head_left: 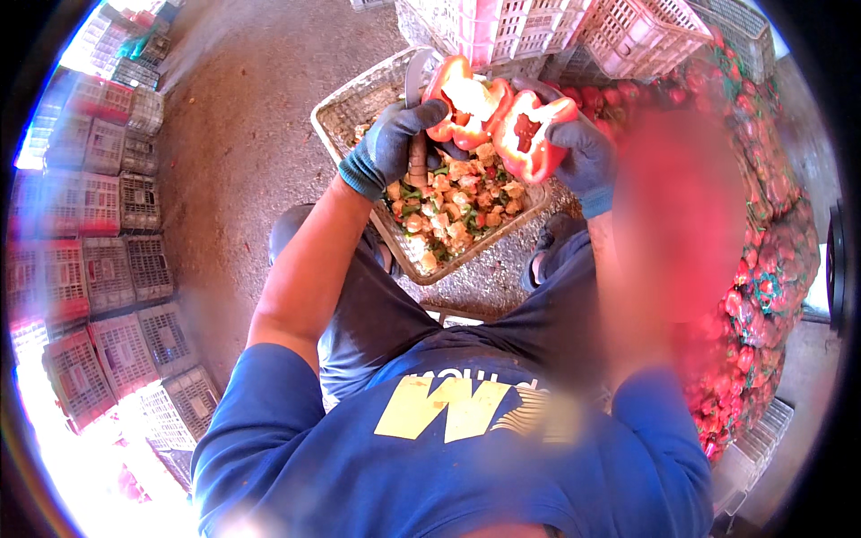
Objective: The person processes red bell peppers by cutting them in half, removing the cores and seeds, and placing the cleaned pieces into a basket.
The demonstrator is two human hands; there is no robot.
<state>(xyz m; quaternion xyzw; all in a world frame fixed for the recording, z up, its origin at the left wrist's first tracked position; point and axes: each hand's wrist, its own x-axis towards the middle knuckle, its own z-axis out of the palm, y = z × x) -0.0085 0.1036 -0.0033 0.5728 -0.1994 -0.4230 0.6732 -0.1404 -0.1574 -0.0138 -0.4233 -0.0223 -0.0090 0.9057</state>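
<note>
The left hand (395,143) is clamped on a knife (414,108) and one half of the red pepper (489,112), the right hand (578,152) grips the other half at 3 o'clock — held over the crate of scraps (345,112) so the cores fall in.

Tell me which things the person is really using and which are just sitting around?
Being used:
- left hand gripping a knife
- right hand holding a split red pepper
- crate of pepper scraps underneath

Just sitting around:
- heap of whole red peppers
- stacked empty crates
- pale crates further off
</note>
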